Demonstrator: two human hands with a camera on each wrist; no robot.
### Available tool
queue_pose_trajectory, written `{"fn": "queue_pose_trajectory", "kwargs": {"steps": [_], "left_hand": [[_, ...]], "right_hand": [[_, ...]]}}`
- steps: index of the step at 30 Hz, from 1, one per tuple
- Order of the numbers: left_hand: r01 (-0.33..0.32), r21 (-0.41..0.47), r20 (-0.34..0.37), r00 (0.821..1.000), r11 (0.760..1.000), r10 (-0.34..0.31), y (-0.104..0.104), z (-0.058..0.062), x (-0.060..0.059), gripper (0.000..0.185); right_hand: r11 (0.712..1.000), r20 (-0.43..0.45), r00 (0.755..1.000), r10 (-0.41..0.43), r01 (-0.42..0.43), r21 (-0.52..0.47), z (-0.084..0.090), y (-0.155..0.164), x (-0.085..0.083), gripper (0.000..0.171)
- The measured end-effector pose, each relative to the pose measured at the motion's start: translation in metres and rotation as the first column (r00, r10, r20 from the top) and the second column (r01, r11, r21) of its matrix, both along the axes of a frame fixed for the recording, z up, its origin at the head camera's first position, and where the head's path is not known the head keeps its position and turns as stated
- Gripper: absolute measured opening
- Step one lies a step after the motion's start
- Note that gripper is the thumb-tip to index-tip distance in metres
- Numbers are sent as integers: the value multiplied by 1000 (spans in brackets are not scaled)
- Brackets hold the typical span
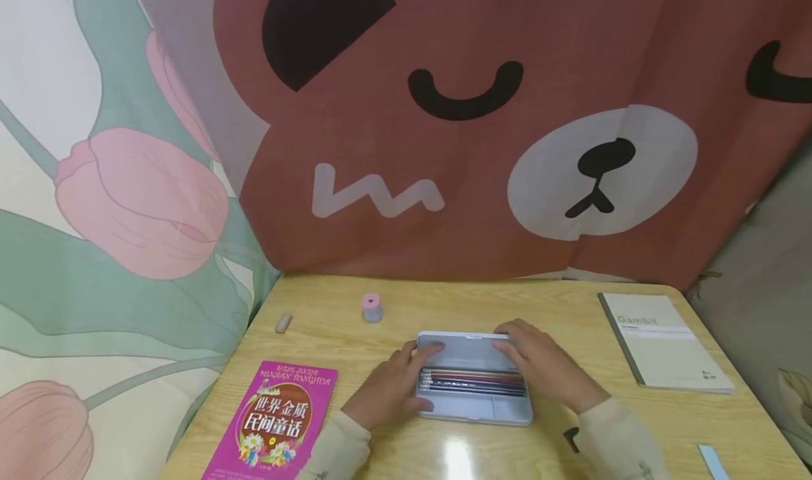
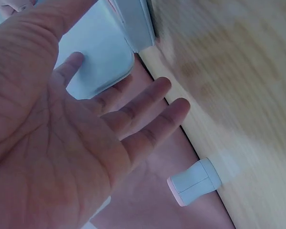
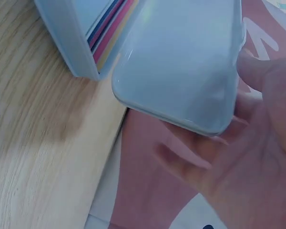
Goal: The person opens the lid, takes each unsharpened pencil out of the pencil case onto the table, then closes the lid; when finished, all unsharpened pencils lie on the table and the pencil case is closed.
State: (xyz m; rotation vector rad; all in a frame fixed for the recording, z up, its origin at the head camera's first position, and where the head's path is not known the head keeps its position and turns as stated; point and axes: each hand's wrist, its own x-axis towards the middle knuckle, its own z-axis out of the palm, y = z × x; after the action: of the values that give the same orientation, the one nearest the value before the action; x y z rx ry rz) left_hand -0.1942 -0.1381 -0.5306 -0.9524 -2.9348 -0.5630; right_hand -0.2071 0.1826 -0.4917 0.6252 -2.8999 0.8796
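Observation:
A pale pencil case (image 1: 458, 409) lies on the table with its lid (image 1: 471, 357) raised at the far side. Several pencils (image 1: 472, 383) lie side by side in it. My left hand (image 1: 388, 388) is at the case's left end, thumb by the near corner. In the left wrist view its fingers are spread and fairly straight, the index fingertip against the lid. At the lid's upper right, my right hand (image 1: 548, 367) pinches the edge; the right wrist view shows the thumb on the inner face and fingers behind the lid (image 3: 181, 71).
A pink-and-grey sharpener (image 1: 371, 308) and a small eraser (image 1: 283, 323) sit toward the back left. A purple book (image 1: 269, 423) lies at left, a notebook (image 1: 666, 342) at right. A light blue strip (image 1: 713, 461) is near the front right. A printed curtain (image 1: 476, 247) hangs behind the table.

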Motion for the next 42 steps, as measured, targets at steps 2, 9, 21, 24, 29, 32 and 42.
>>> {"fn": "queue_pose_trajectory", "kwargs": {"steps": [2, 9, 21, 24, 29, 32, 42], "left_hand": [[-8, -7, 30, 1000, 1000, 8, 0, 2, -1, 110], [1, -36, 103, 995, 999, 2, -2, 11, -2, 110], [5, -25, 195, 981, 1000, 0, -2, 14, -8, 113], [3, -20, 200, 980, 1000, 1, -2, 15, -8, 114], [12, -7, 201, 980, 1000, -11, -3, 16, -8, 115], [14, 2, 207, 978, 1000, -14, -3, 18, -7, 115], [-3, 0, 223, 975, 1000, 3, -2, 18, -8, 114]], "right_hand": [[999, -74, 996, -47, 47, -3, 0, -1, 0, 34], [998, -358, 933, -31, 48, 38, 7, -13, 5, 16], [951, -163, 976, 148, -95, 294, -28, -30, 15, 10], [951, -153, 979, 134, -84, 299, -32, -32, 17, 12], [945, -170, 978, 122, -62, 322, -38, -34, 18, 13], [945, -206, 969, 139, -67, 321, -40, -33, 19, 13], [945, -290, 942, 171, -74, 318, -46, -30, 19, 14]]}}
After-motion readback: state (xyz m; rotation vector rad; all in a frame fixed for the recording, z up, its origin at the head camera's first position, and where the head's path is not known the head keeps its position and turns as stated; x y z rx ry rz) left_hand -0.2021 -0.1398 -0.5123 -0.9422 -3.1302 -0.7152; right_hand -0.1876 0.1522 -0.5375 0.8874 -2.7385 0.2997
